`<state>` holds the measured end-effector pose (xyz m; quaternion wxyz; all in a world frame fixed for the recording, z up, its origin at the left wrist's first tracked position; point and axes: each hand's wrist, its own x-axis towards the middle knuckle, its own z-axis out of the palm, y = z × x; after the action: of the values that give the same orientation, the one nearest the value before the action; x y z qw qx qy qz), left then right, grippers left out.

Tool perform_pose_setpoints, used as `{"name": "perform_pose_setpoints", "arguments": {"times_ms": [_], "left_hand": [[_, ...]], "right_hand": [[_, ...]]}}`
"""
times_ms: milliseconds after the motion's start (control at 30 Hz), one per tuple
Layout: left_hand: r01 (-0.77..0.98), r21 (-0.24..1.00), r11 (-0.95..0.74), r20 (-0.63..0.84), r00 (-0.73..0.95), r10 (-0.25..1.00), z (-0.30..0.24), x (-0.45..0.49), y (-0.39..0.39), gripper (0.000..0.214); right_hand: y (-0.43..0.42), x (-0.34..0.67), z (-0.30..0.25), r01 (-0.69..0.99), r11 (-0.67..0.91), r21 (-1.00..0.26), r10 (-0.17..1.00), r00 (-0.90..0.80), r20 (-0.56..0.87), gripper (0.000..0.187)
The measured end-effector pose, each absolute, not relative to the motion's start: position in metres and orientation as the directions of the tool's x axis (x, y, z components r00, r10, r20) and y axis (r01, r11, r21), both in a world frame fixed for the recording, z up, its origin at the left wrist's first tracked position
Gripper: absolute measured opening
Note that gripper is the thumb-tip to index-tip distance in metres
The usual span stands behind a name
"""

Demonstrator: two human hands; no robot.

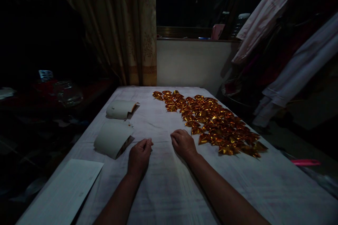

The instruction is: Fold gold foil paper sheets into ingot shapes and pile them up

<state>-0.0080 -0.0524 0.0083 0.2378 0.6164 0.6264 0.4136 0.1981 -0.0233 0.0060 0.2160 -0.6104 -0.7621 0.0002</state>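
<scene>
My left hand rests on the cloth-covered table with its fingers curled into a loose fist and the thumb on top. My right hand lies to its right, knuckles up, fingers bent inward. The hands are apart, and no object shows in either one. Close by my right hand spreads a large pile of shiny gold foil folded pieces, pointed at their ends. Left of my left hand stands a curved pale sheet, arched on the table, with a second curved sheet behind it.
A flat white board lies at the table's left front. The table wears a pale checked cloth. Beyond it are a curtain and a windowsill with a pink cup. Clothes hang at the right, above a pink handle.
</scene>
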Motion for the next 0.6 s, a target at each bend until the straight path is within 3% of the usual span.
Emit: {"name": "perform_pose_setpoints", "arguments": {"times_ms": [333,600], "left_hand": [[0.664,0.73,-0.165,0.287,-0.079,0.955,0.01,-0.006,-0.055,0.044],[0.781,0.524,-0.34,0.471,0.067,0.879,0.028,-0.015,-0.073,0.032]], "right_hand": [[-0.059,0.192,0.004,0.928,0.184,-0.323,0.937,-0.067,0.342,0.022],[-0.069,0.195,0.003,0.902,0.177,-0.393,0.937,-0.032,0.348,0.024]]}}
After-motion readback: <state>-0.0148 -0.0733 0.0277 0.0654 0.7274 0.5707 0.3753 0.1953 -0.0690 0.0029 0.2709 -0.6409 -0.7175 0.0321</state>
